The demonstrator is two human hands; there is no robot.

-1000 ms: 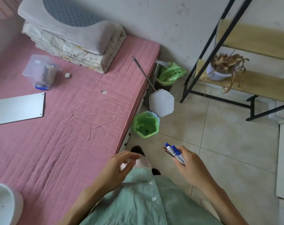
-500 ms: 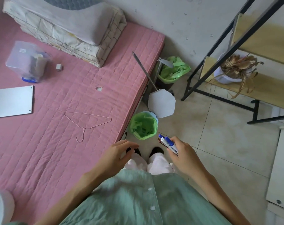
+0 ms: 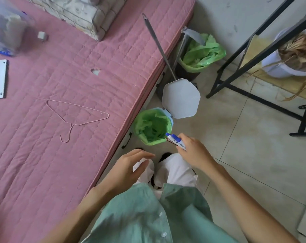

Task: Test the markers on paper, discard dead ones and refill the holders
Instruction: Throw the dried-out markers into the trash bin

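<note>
The left hand (image 3: pixel 129 170) is hovering over the person's legs, its fingers (image 3: pixel 145 156) relaxed and holding nothing. The right hand (image 3: pixel 194 153) is gripping a small bunch of markers (image 3: pixel 175 141), its fingers curling round the barrels, the blue caps poking out over the near rim of the small bin (image 3: pixel 153 127), which is lined with a green bag and standing with its lid (image 3: pixel 181 99) flipped open. A wire hanger (image 3: pixel 75 116) is lying on the pink bed (image 3: pixel 61 76). Farther off, a second green-lined bin (image 3: pixel 199 55) is standing by the wall.
</note>
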